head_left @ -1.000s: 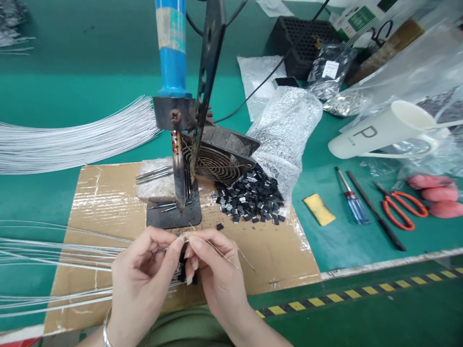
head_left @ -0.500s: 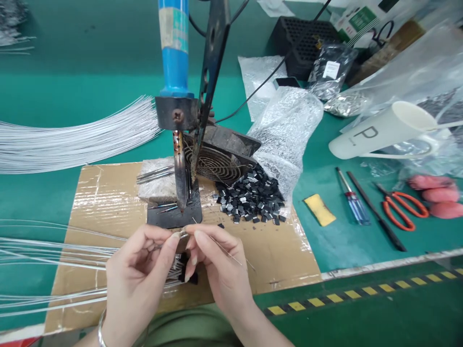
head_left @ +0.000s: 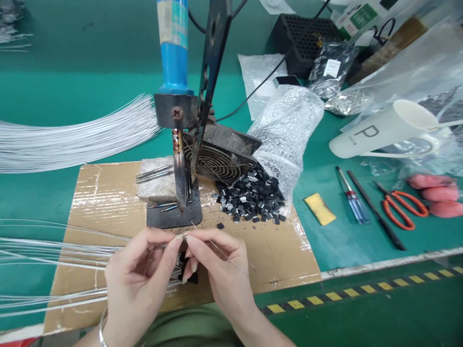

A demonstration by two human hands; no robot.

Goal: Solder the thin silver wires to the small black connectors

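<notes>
My left hand (head_left: 135,274) is closed, thumb and forefinger pinching the end of a white wire (head_left: 97,230) that trails off to the left. Against those fingertips, my right hand (head_left: 226,262) pinches at the same spot and also has a thin metallic wire (head_left: 227,258) running through its fingers. The tiny tip between the two hands is mostly hidden. Just beyond them, a blue-handled soldering iron (head_left: 180,173) hangs tip-down in a clamp over a black plate (head_left: 173,220). Beneath my hands lie several wires with black ends (head_left: 191,277), partly covered.
Cardboard (head_left: 104,193) covers the work surface. A heap of small black connectors (head_left: 253,197) lies beside a dusty fan (head_left: 217,161). A wire bundle (head_left: 72,142) rests at left. To the right are a yellow sponge (head_left: 320,209), screwdriver (head_left: 356,205), orange-handled pliers (head_left: 401,209) and white mug (head_left: 383,130).
My fingertips have come slightly nearer to me and closed tighter together, covering more of the wire end. Both hands keep their pinch.
</notes>
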